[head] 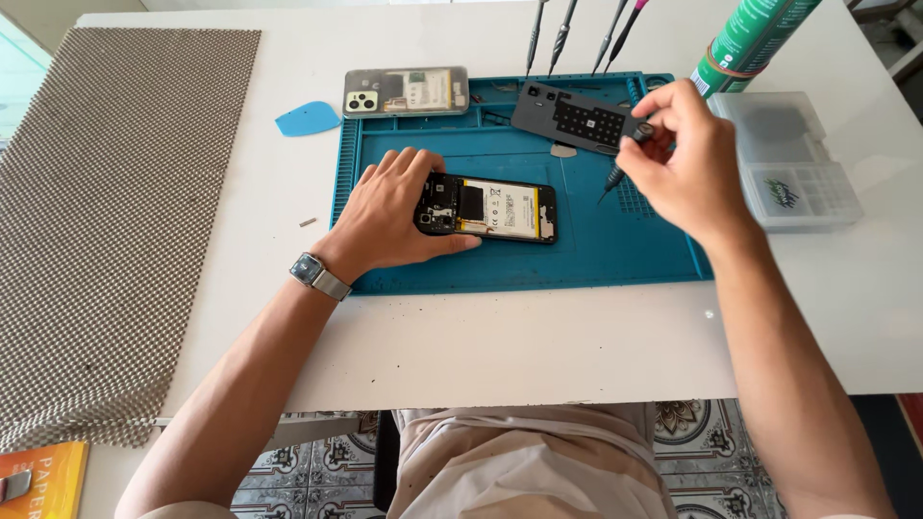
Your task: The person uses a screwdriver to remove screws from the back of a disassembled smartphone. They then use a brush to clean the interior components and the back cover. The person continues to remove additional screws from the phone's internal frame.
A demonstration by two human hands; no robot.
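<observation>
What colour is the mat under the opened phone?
Blue-teal; the mat under the phone shows best in the head view.

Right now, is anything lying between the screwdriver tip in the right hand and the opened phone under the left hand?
Nothing visible. The right hand holds the screwdriver above bare blue mat, right of the opened phone. The left hand covers only the phone's left end; the grey cover plate lies farther back.
</observation>
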